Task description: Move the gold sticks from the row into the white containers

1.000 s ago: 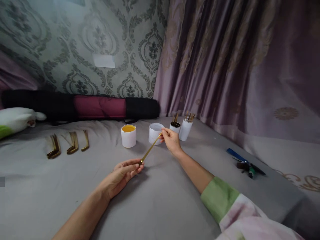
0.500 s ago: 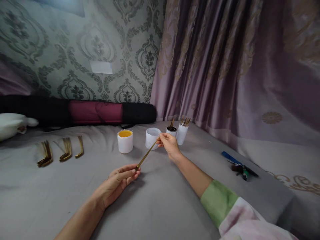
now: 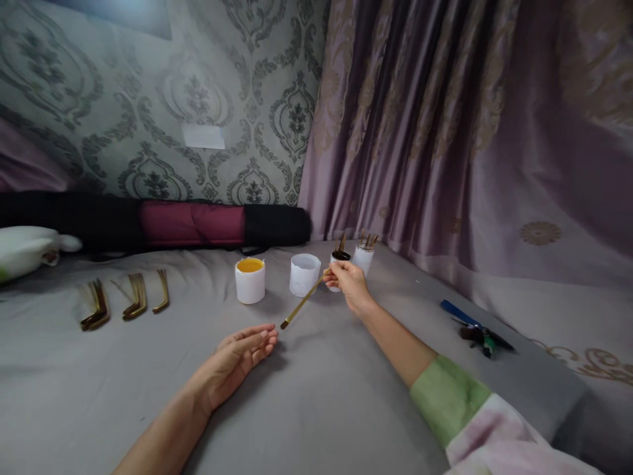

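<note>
My right hand (image 3: 349, 282) pinches the far end of a thin gold stick (image 3: 302, 301), which slopes down to the left with its near tip in the air. My left hand (image 3: 237, 357) lies on the grey sheet (image 3: 148, 396) just below that tip, fingers loosely stretched, holding nothing. Right behind my right hand stand a small cup with a dark top (image 3: 338, 258) and a white jar holding sticks (image 3: 364, 256). To their left are an empty white cup (image 3: 304, 274) and a white cup of yellow paint (image 3: 250, 280).
Several bent gold sticks (image 3: 127, 301) lie in groups at the left. A blue tool and dark clips (image 3: 475, 325) lie at the right. A black and maroon roll (image 3: 163, 223) runs along the patterned wall. A purple curtain (image 3: 469, 132) hangs at the right.
My left hand has let go of the stick's near end and settled on the sheet. My right hand has carried the stick to the right, toward the dark-topped cup.
</note>
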Demonstrator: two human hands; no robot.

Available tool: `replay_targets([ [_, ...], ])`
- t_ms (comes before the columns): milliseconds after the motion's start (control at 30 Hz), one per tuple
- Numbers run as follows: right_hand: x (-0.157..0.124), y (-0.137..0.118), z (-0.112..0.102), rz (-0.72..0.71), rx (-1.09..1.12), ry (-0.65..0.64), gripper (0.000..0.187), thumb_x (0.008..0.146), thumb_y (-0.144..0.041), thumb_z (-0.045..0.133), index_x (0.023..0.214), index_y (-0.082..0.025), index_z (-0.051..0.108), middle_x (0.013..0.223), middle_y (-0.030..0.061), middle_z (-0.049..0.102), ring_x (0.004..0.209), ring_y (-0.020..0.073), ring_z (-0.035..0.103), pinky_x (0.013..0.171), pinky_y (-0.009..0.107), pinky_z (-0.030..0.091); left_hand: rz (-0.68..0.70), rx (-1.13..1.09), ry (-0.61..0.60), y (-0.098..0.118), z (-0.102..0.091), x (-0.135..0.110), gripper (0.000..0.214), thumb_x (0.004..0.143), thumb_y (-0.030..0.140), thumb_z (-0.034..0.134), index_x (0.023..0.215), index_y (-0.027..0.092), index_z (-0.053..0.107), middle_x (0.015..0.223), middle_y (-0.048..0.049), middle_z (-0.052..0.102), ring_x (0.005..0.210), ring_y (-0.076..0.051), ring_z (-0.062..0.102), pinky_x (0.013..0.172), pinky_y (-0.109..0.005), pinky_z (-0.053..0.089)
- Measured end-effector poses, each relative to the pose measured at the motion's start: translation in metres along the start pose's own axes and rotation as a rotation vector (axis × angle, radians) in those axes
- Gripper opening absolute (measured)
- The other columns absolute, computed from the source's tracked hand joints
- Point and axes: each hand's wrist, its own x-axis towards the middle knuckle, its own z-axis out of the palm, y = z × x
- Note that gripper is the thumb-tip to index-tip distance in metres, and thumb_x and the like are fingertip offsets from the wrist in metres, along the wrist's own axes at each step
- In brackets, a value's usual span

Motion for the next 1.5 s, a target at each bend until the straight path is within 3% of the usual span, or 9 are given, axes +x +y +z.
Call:
replay_targets([
  [400, 0.037, -0.049, -0.053, -0.142, -0.096, 0.167, 0.009, 0.075, -0.02, 0.053, 0.068, -0.014, 0.054, 0.062, 0.0024, 0.061, 0.05, 0.0077, 0.057, 0.045, 0.018, 0.047, -0.006, -0.073, 0.036, 0.005, 0.0, 0.0, 0.021, 0.072, 0.002, 0.056, 0.092, 0.006, 0.061, 0.09, -0.0123, 0.063, 0.075, -0.012, 0.061, 0.067, -0.019, 0.052],
  [600, 0.056, -0.071, -0.069, -0.218, -0.169, 0.249, 0.01, 0.076, -0.017, 0.051, 0.066, -0.013, 0.053, 0.061, 0.0029, 0.059, 0.05, 0.0078, 0.057, 0.045, 0.018, 0.047, -0.005, -0.092, 0.029, 0.007, 0.001, -0.003, 0.02, 0.072, 0.002, 0.055, 0.091, 0.007, 0.061, 0.088, -0.0114, 0.064, 0.073, -0.012, 0.061, 0.066, -0.019, 0.053],
  [1067, 0.088, -0.102, -0.077, -0.362, -0.293, 0.391, 0.012, 0.074, -0.015, 0.049, 0.063, -0.014, 0.052, 0.056, 0.002, 0.057, 0.049, 0.0095, 0.057, 0.043, 0.02, 0.047, -0.011, -0.11, 0.045, 0.007, 0.001, -0.003, 0.02, 0.072, 0.001, 0.055, 0.091, 0.006, 0.061, 0.087, -0.0107, 0.062, 0.07, -0.01, 0.06, 0.065, -0.019, 0.052],
  [1500, 0.106, -0.095, -0.068, -0.495, -0.49, 0.391, 0.01, 0.074, -0.021, 0.048, 0.071, -0.015, 0.055, 0.059, 0.0007, 0.058, 0.051, 0.0106, 0.059, 0.046, 0.021, 0.048, -0.014, -0.13, 0.039, 0.007, 0.0, -0.002, 0.02, 0.074, 0.001, 0.052, 0.091, 0.007, 0.061, 0.085, -0.0107, 0.063, 0.068, -0.01, 0.061, 0.063, -0.018, 0.053],
])
